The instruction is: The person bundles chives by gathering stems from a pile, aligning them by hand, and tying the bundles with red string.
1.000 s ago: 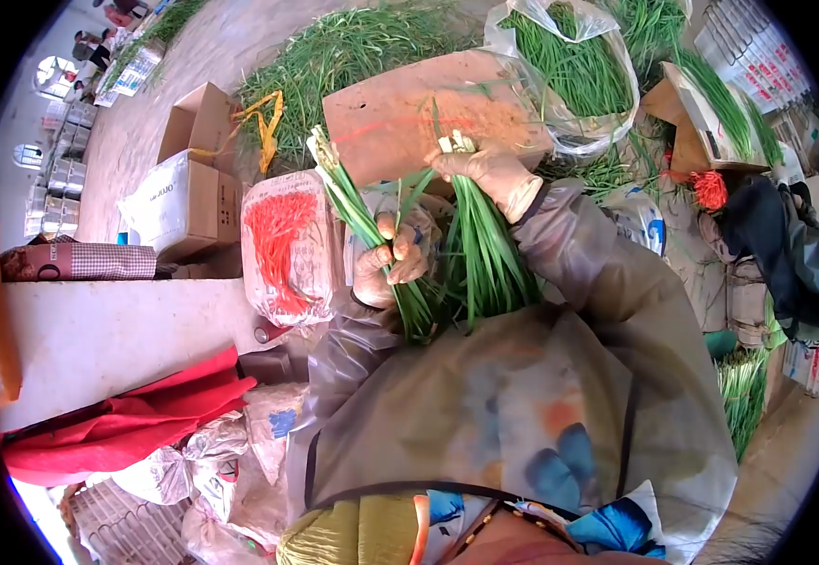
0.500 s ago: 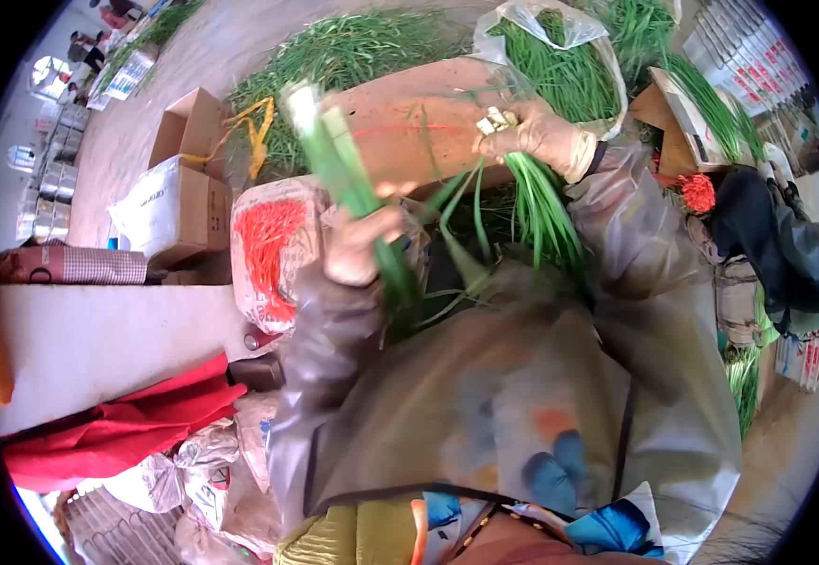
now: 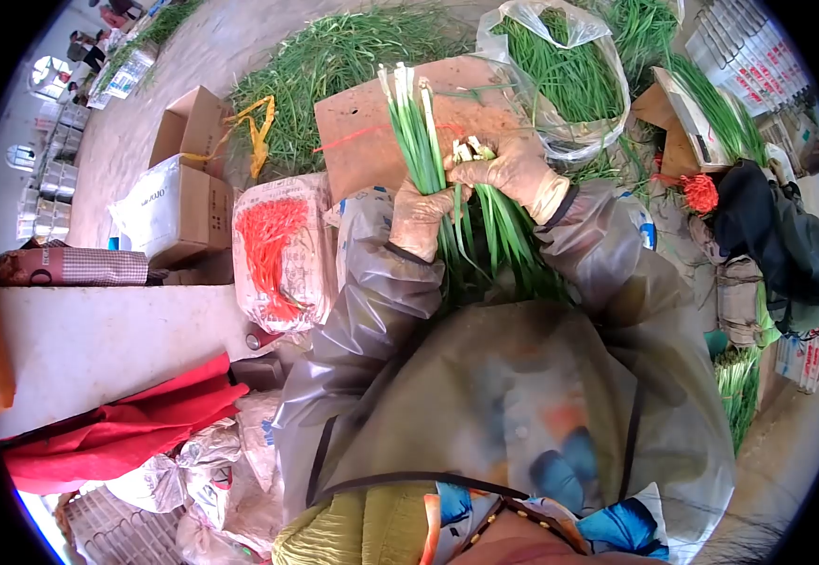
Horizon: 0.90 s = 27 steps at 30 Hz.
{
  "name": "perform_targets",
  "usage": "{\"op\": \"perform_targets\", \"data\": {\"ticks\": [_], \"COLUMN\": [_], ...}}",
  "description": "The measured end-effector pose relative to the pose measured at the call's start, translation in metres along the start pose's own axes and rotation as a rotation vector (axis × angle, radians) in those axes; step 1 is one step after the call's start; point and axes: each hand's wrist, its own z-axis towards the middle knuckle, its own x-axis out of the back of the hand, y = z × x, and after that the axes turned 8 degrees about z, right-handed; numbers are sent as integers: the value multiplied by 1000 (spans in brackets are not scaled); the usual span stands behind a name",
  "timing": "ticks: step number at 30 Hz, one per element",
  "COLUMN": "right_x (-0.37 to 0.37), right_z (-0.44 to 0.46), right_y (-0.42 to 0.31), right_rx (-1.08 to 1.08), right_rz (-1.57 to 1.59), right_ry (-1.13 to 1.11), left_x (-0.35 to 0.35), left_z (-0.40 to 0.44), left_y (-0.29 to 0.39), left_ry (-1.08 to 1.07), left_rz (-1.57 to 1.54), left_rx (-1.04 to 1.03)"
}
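Our left hand (image 3: 419, 219) grips 1 stalk bunch (image 3: 413, 141) and our right hand (image 3: 515, 177) 1 leafy bunch (image 3: 508, 231), side by side before 1 brown board (image 3: 357, 141). Both bunches' middles are hidden; we cannot count the stalks.

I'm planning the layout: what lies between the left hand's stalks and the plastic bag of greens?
In the head view, a brown board lies between the stalks and the plastic bag.
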Motion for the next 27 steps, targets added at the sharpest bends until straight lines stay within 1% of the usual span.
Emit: {"op": "perform_targets", "data": {"ticks": [2, 3, 4, 6, 7, 8, 10, 12, 13, 14, 15, 16, 17, 18, 19, 20, 22, 23, 24, 26, 27], "right_x": [0, 10, 26, 27, 47, 44, 28, 18, 18, 19, 21, 25, 24, 25, 41, 41, 37, 50, 55, 64, 68], "right_z": [1, 13, 13, 5, 10, 10, 5, 7, 9, 12, 14, 13, 9, 6, 14, 11, 3, 11, 16, 25, 30], "right_y": [-4, 5, 7, -10, -6, -9, -21, -26, -23, -16, -12, -10, -11, -12, 4, 2, -2, 14, 20, 29, 34], "right_rx": [59, 181, 198, 176, 165, 168, 175, 151, 160, 167, 191, 187, 162, 137, 260, 257, 206, 214, 214, 215, 212], "right_rz": [-177, -379, -324, 56, 74, 76, 101, -25, -114, -205, -214, -213, -67, 78, 23, 23, 52, 12, 13, -350, -609], "right_ry": [68, 214, 211, 227, 122, 127, 288, 244, 221, 194, 227, 224, 203, 182, 114, 113, 23, 107, 109, 315, 400], "left_x": [4, 8, 10, 8, 9, 11, 10, 4, 0, 1, 2, 5, 8, 13, 16, 17, 19, 20, 20, 17, 13], "left_z": [-2, -3, -4, -11, -13, -14, -17, -19, -23, -22, -21, -20, -16, -16, -16, -16, -13, -13, -13, -13, -13], "left_y": [-4, -5, -5, 1, 3, 5, 4, 3, 4, 2, -1, -5, -8, -10, -11, -12, -16, -16, -15, -15, -13], "left_ry": [-25, -85, -122, -188, -192, -240, -296, -269, -214, -215, -213, -208, -197, -192, -187, -183, -206, -242, -280, -279, -274], "left_rz": [-61, -67, -10, -64, -60, -69, -75, 17, -1, -1, -53, -106, -176, -180, -229, -277, -329, -318, -306, -307, -289], "left_rx": [-10, -17, -14, -21, -22, 9, 50, 31, 105, 106, 112, 120, 130, 129, 159, 189, 174, 183, 193, 195, 174]}}
